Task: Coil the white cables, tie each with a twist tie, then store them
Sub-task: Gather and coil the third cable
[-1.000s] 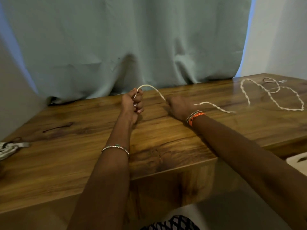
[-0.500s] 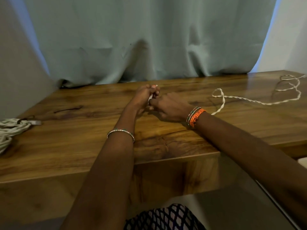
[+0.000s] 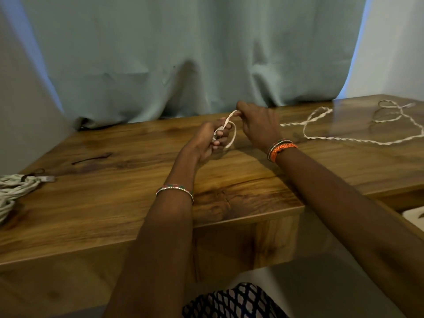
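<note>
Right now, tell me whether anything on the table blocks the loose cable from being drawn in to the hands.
Nothing visible does. The white cable trails over bare wooden table to the right hand; the left hand holds the started loop.

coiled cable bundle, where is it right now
In the head view the coiled bundle lies at the table's far left edge, apart from both hands, near a dark twist tie.
</note>
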